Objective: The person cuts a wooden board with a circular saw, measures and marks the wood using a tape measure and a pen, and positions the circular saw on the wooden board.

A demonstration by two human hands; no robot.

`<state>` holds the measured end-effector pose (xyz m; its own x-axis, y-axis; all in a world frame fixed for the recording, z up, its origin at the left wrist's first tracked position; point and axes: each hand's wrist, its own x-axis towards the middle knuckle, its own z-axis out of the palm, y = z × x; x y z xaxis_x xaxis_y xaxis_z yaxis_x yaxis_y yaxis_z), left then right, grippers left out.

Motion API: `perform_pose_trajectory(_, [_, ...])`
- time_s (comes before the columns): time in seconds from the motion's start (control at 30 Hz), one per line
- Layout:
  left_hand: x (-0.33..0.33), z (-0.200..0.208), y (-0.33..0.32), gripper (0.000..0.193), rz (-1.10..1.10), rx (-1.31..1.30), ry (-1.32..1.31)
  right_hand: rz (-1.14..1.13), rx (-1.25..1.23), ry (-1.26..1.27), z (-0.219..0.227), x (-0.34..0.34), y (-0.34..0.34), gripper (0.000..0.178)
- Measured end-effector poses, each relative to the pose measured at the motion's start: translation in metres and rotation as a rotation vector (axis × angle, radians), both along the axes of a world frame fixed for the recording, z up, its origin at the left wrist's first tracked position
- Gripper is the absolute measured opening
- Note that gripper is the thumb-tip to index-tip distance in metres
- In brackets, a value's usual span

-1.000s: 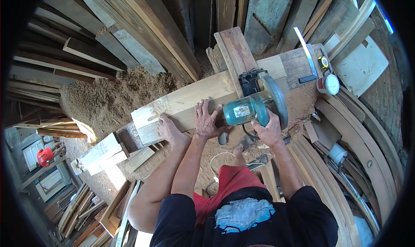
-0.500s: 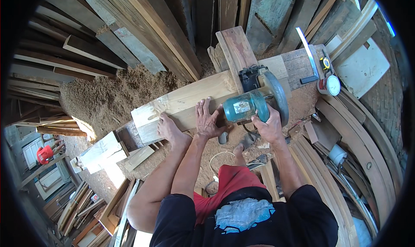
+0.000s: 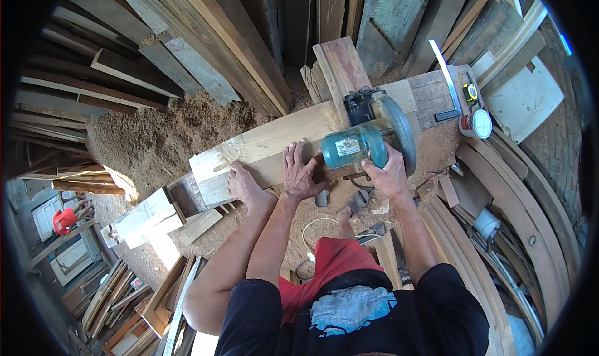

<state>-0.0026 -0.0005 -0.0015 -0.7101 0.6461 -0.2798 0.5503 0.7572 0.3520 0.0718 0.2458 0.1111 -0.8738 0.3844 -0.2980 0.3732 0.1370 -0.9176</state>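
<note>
Head view shows the left hand [image 3: 301, 176] laid palm-down with fingers spread on a pale plank [image 3: 268, 143], just beside the motor end of a teal circular saw [image 3: 346, 147], while the right hand [image 3: 388, 174] is curled round the saw's handle, its fingers partly hidden. The saw sits over the plank's right part, its rounded grey blade guard [image 3: 402, 131] facing right, near a reddish-brown board [image 3: 346, 69] set crosswise. Left of the left hand a bare foot [image 3: 245, 186] rests on the plank, and farther right are a carpenter's square [image 3: 446, 85], a yellow-and-black tape measure [image 3: 470, 93] and a white-topped tin [image 3: 479, 124].
</note>
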Motion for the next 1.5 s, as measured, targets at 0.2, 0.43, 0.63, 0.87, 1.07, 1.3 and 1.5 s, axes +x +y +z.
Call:
perform_pose_trajectory(0.2, [0.001, -0.005, -0.003, 0.095, -0.002, 0.039, 0.016, -0.032, -0.024, 0.054, 0.002, -0.005, -0.001, 0.014])
perform_pose_trajectory(0.43, [0.001, -0.004, -0.003, 0.097, 0.002, 0.039, 0.009, -0.004, 0.004, 0.012, 0.003, -0.009, 0.001, 0.019])
perform_pose_trajectory(0.63, [0.001, -0.005, -0.003, 0.098, 0.005, 0.05, 0.009, -0.005, 0.029, 0.048, -0.001, -0.017, 0.003, 0.019])
perform_pose_trajectory(0.87, [0.001, -0.004, -0.003, 0.097, 0.007, 0.04, 0.001, -0.009, -0.04, 0.015, 0.0, -0.024, 0.003, 0.018])
perform_pose_trajectory(1.07, [0.001, -0.005, -0.003, 0.1, 0.0, 0.037, -0.002, -0.004, -0.025, 0.036, -0.001, -0.031, 0.004, 0.015])
perform_pose_trajectory(1.3, [0.002, 0.0, -0.001, 0.101, 0.001, 0.007, -0.027, -0.006, -0.026, 0.046, -0.003, -0.036, 0.006, 0.014])
perform_pose_trajectory(1.5, [0.004, 0.0, 0.0, 0.101, 0.001, 0.012, -0.019, -0.007, -0.008, 0.045, -0.007, -0.039, 0.008, 0.013])
